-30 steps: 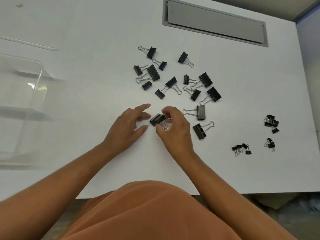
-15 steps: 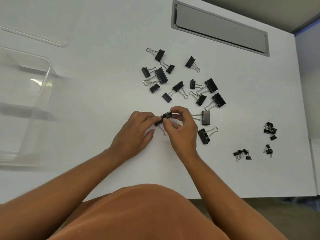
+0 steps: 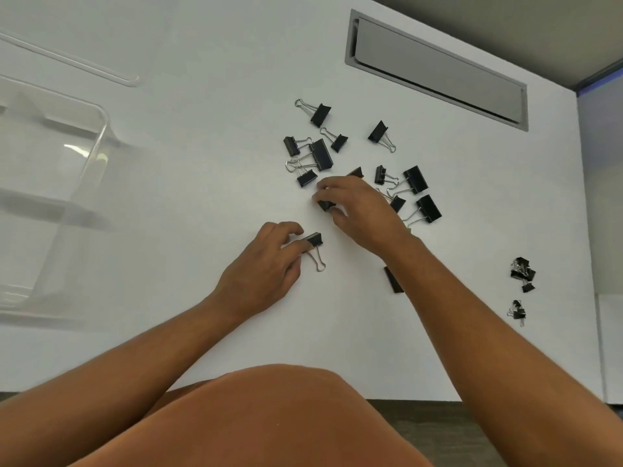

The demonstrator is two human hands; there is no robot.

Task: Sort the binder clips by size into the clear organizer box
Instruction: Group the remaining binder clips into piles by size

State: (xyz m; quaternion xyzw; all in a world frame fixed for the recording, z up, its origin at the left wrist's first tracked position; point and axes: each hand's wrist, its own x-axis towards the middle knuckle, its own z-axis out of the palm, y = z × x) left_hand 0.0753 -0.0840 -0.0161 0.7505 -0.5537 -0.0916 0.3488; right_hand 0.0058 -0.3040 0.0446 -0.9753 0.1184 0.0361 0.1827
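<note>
Left hand palm down, fingers curled, index and thumb pinching a clip, right hand reaching forward, palm down, fingers curled around another, both forearms bare and extended

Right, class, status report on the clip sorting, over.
Left hand pinches one clip. Right hand grips another at the pile. Organizer box holds none visible. Nothing blocking.

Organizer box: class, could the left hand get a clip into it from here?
Probably yes: the left hand holds a clip, and only bare table lies between it and the open organizer box.
</note>
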